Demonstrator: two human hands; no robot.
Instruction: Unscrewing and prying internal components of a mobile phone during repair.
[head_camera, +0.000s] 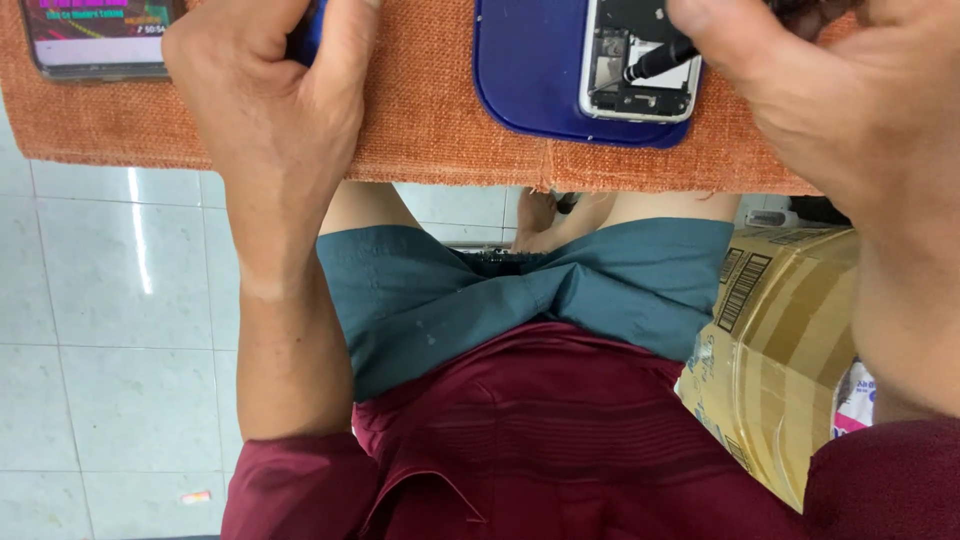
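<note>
An opened phone (630, 70) with its insides exposed lies on a dark blue mat (525, 70) at the table's near edge. My right hand (840, 110) is closed around a thin black screwdriver (660, 58), its tip resting inside the phone's open body. My left hand (265, 100) is curled on the orange cloth to the left, its fingers closed on a small blue object (308, 40) that is mostly hidden.
An orange woven cloth (430, 140) covers the table. A second phone (95, 38) with a lit screen lies at the far left. A taped cardboard box (780, 340) stands by my right leg. White floor tiles (110, 330) lie below.
</note>
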